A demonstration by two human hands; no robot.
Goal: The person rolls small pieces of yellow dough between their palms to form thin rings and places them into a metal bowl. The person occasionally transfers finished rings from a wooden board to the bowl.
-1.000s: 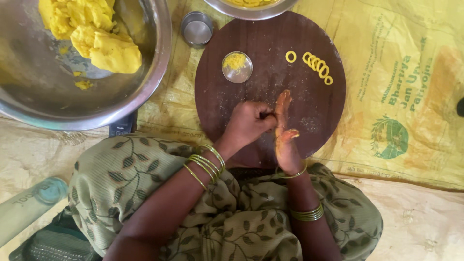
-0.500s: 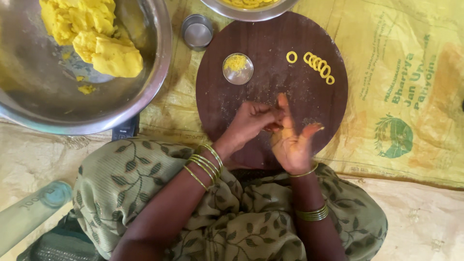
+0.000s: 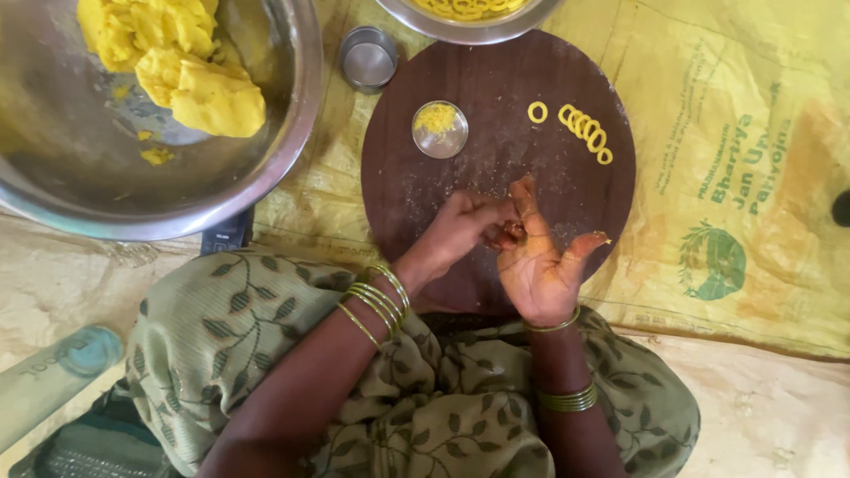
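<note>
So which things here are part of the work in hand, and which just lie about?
In use: left hand, right hand, round wooden board, dough rings, dough lumps in steel bowl, small dish.
Lying about: steel cup, printed sack.

Yellow dough rings (image 3: 584,131) — dark-brown board (image 3: 496,80)

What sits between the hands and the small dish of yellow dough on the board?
Head view: only bare, crumb-dusted round wooden board lies between the small dish and the hands.
</note>
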